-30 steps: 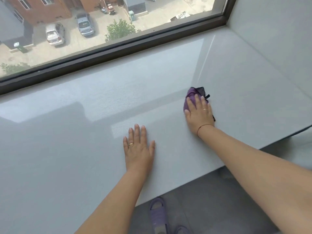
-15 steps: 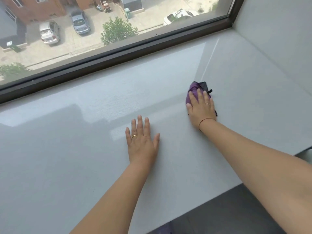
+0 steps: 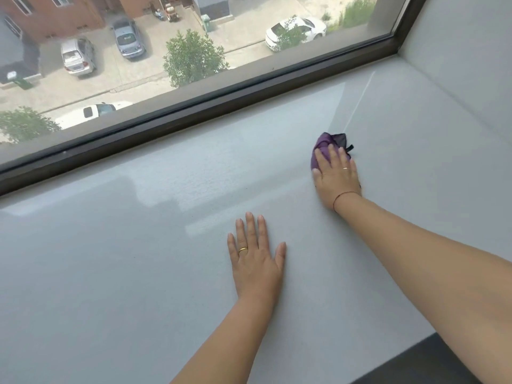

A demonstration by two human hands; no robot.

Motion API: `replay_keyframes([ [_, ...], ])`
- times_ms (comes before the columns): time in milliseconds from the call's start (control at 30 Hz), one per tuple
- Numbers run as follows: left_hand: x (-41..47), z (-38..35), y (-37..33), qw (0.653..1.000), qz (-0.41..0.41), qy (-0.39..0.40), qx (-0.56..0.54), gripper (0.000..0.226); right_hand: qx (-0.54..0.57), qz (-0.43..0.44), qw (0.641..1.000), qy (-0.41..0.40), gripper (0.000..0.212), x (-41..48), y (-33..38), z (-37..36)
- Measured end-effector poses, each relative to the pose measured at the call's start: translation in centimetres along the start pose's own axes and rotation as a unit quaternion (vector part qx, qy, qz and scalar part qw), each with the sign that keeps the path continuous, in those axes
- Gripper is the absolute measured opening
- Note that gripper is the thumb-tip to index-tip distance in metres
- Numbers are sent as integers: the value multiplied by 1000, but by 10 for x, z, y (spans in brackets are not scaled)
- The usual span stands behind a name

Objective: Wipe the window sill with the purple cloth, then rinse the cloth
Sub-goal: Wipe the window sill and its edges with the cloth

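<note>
While the right hand (image 3: 336, 176) lies palm down on the pale grey window sill (image 3: 138, 273), its grip is not closed: the fingers stretch flat over the purple cloth (image 3: 322, 142) and press it to the sill. Much of the cloth is hidden under the hand; a bunched fold with a dark edge sticks out beyond the fingertips, toward the dark window frame (image 3: 221, 106) yet apart from it. Nearer the sill's front edge, the left hand (image 3: 256, 261) rests flat, fingers straight, holding nothing, well apart from the cloth.
</note>
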State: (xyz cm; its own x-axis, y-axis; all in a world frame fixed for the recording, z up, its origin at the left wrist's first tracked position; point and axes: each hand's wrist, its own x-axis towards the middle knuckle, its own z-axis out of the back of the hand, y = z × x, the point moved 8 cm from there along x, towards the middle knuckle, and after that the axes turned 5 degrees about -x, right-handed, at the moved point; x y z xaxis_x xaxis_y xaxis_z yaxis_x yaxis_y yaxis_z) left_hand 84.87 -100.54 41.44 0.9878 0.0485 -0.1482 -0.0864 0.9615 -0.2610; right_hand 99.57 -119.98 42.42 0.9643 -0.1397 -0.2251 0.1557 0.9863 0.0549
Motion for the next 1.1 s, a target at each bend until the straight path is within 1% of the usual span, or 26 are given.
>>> replay_keyframes([
  [67,0,-1,2,1000,4,0,5,68,5,-44,999,-7,56,-3,16,-1],
  [100,0,-1,2,1000,5,-4,5,68,10,-29,999,-12,56,-8,38,-3],
  [133,0,0,1,1000,6,-8,5,69,9,17,1000,-16,56,-16,66,-7],
  [167,1,1,0,1000,7,-11,5,70,1,87,996,-13,56,-26,96,-13],
  [233,5,10,-1,1000,11,-26,9,71,-10,221,975,13,54,-45,134,-22],
  [267,9,17,0,999,15,-44,12,71,-14,259,966,21,53,-44,135,-21],
  [300,16,21,2,998,17,-55,12,70,-20,270,963,18,52,-36,126,-18],
  [333,24,23,4,998,19,-55,11,69,-28,251,968,10,52,-24,110,-14],
  [367,34,24,6,998,20,-53,8,68,-30,207,978,2,53,-9,89,-9],
  [433,52,25,8,999,17,-47,5,69,-12,76,997,-5,53,19,42,0],
  [467,60,25,8,999,13,-43,6,69,0,21,1000,-9,54,26,29,2],
  [500,66,24,8,999,10,-37,7,68,3,-11,1000,-16,54,28,29,2],
  [533,69,21,9,999,10,-31,6,68,2,-15,1000,-21,54,27,40,1],
  [567,70,18,9,1000,15,-25,3,68,0,13,1000,-21,55,24,59,-2],
  [633,67,15,8,999,26,-19,0,68,-4,145,989,-16,54,10,109,-9],
  [700,63,14,6,999,32,-19,3,68,-17,283,959,1,52,-3,142,-14],
  [733,62,15,6,999,34,-18,5,68,-28,324,946,7,51,1,145,-13],
  [767,62,15,5,999,36,-16,7,68,-39,337,941,4,50,11,139,-9],
  [800,63,17,5,999,40,-16,11,67,-47,322,946,-5,50,24,127,-4],
  [833,64,19,5,999,47,-19,13,66,-45,281,958,-16,51,41,111,2],
  [900,70,26,2,998,62,-31,9,64,-21,151,988,-25,52,76,69,13],
  [967,81,34,-2,996,72,-52,2,62,8,36,999,-26,52,93,48,18],
  [1000,89,37,-3,995,76,-62,0,63,19,1,999,-27,52,94,50,18],
  [1033,96,40,-5,994,82,-70,-1,64,29,-13,999,-25,52,92,61,17],
  [1067,105,40,-6,993,89,-73,-2,66,36,5,999,-21,52,88,78,15],
  [1100,112,40,-8,993,96,-71,-2,68,35,57,998,-18,52,84,101,12],
])
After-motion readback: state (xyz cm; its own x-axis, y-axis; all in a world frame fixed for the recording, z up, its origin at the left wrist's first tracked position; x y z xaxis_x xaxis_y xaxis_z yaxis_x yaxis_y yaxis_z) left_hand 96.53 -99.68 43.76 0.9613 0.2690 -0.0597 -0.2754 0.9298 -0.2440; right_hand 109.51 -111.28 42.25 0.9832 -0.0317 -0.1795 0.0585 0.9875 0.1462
